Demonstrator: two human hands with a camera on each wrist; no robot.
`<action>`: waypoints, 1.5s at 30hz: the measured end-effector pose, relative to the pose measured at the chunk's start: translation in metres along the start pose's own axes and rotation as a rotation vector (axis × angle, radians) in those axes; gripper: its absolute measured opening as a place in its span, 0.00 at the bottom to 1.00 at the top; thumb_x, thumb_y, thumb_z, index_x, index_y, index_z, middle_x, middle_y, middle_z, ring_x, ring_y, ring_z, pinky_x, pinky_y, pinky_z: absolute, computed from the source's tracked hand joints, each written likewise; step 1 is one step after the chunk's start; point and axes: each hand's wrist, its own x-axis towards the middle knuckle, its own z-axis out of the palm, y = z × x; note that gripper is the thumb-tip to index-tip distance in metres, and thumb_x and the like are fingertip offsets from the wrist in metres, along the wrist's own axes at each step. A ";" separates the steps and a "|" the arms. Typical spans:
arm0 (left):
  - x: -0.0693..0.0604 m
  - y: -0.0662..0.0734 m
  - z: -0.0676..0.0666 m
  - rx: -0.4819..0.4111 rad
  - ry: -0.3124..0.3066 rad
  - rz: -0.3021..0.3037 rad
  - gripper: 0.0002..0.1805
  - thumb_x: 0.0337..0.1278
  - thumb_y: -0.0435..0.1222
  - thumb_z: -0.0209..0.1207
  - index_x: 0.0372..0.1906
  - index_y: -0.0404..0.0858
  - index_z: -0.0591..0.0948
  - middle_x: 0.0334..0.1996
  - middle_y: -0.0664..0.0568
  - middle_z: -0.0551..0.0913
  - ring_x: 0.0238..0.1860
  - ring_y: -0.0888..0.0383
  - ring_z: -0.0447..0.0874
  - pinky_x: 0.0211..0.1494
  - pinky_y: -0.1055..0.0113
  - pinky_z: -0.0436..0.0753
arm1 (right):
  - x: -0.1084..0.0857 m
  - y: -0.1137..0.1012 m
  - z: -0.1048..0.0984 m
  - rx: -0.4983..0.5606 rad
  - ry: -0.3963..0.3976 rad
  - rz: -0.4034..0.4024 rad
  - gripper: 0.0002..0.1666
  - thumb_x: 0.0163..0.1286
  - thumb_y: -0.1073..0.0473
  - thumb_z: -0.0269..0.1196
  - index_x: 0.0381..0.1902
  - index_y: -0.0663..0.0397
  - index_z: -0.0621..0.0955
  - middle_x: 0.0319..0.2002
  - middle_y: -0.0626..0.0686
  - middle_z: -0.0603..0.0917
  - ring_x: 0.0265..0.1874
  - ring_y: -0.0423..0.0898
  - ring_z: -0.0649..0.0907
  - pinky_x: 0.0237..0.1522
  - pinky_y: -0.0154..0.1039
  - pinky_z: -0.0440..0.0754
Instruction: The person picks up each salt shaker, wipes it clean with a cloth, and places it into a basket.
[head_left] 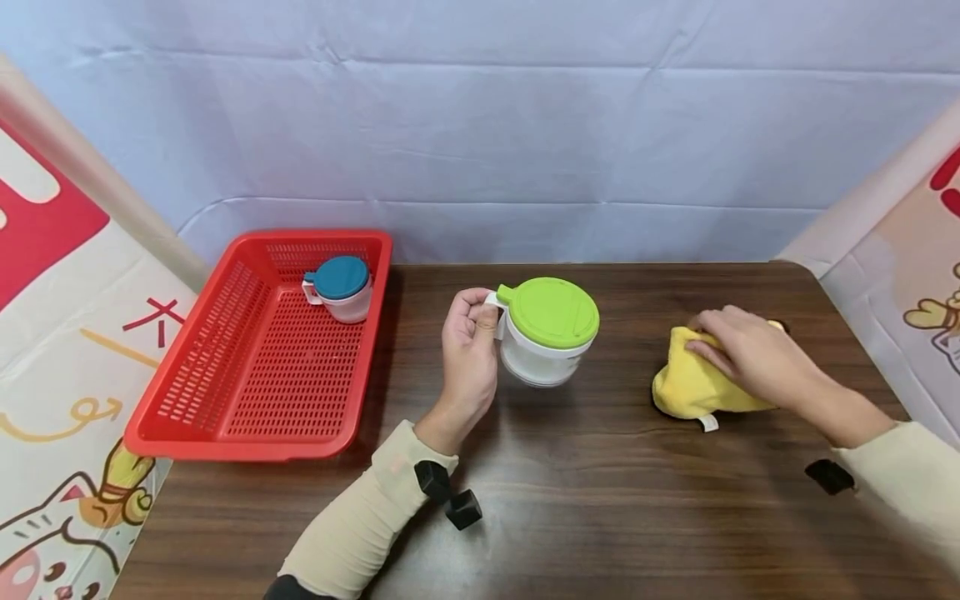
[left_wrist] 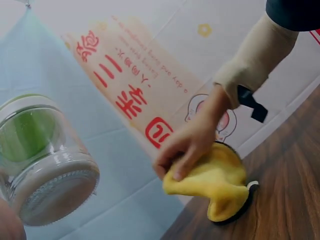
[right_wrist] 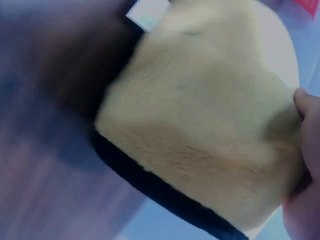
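My left hand (head_left: 471,346) grips the white handle of a clear seasoning jar with a green lid (head_left: 553,312), held tilted above the table. In the left wrist view the jar's (left_wrist: 60,185) ribbed base shows, and no contents can be made out. To the right, my right hand (head_left: 761,354) pinches the top of a yellow cloth (head_left: 690,387) with a dark edge and a small white tag. The cloth (right_wrist: 200,120) fills much of the right wrist view, which is blurred; its lower part is on or just above the table.
A red plastic basket (head_left: 360,417) with perforated sides stands at the left of the brown wooden table (head_left: 600,517). In its far right corner sits a second jar with a blue lid (head_left: 342,277). A pale curtain (head_left: 480,133) hangs behind the table.
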 end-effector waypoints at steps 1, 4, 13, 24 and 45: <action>0.000 0.000 0.000 0.003 0.007 0.001 0.06 0.72 0.21 0.50 0.45 0.32 0.73 0.28 0.58 0.77 0.38 0.63 0.76 0.46 0.72 0.75 | -0.004 -0.001 0.005 0.009 -0.011 -0.002 0.14 0.65 0.63 0.72 0.45 0.56 0.80 0.34 0.50 0.82 0.32 0.46 0.78 0.30 0.47 0.75; 0.001 0.001 -0.001 0.005 0.023 -0.002 0.06 0.72 0.21 0.50 0.45 0.31 0.73 0.28 0.57 0.77 0.37 0.63 0.76 0.45 0.73 0.75 | -0.017 -0.004 0.020 0.034 -0.068 0.009 0.12 0.67 0.64 0.70 0.46 0.56 0.80 0.36 0.49 0.81 0.33 0.45 0.77 0.32 0.45 0.75; 0.007 0.003 0.001 0.047 0.023 0.001 0.05 0.73 0.22 0.50 0.47 0.30 0.73 0.33 0.54 0.79 0.39 0.62 0.77 0.48 0.71 0.76 | -0.038 -0.005 0.045 0.072 -0.137 0.053 0.07 0.71 0.67 0.65 0.44 0.55 0.78 0.33 0.43 0.76 0.32 0.41 0.72 0.34 0.41 0.71; 0.022 0.013 0.021 0.065 0.050 0.002 0.06 0.75 0.23 0.48 0.50 0.26 0.72 0.38 0.52 0.79 0.44 0.61 0.78 0.51 0.70 0.76 | -0.040 -0.003 0.048 0.084 -0.145 0.083 0.06 0.72 0.65 0.64 0.45 0.55 0.78 0.33 0.43 0.76 0.34 0.43 0.73 0.34 0.43 0.71; 0.057 0.077 0.014 0.146 -0.033 -0.049 0.05 0.76 0.24 0.47 0.49 0.28 0.71 0.36 0.51 0.79 0.42 0.60 0.78 0.53 0.69 0.77 | -0.038 -0.004 0.047 0.106 -0.177 0.136 0.07 0.73 0.65 0.64 0.47 0.59 0.79 0.38 0.50 0.81 0.40 0.50 0.79 0.38 0.49 0.76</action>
